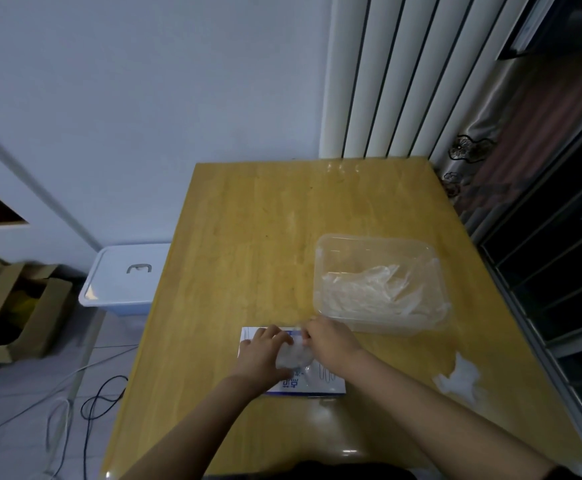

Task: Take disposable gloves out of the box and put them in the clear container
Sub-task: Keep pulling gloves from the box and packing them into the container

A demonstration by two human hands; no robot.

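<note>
A flat white and blue glove box (320, 384) lies on the wooden table near its front edge. My left hand (263, 355) rests on the box's left part, fingers spread flat over the top. My right hand (329, 342) is above the box's opening and pinches a thin clear glove (294, 356) that bulges out of it. Behind and to the right stands the clear container (379, 244), with several clear gloves (376, 289) heaped inside.
The wooden table (248, 237) stands against a white radiator. A crumpled white scrap (461, 379) lies near the table's right edge. On the floor to the left are a white lidded bin (127, 278), a cardboard box (16, 313) and cables.
</note>
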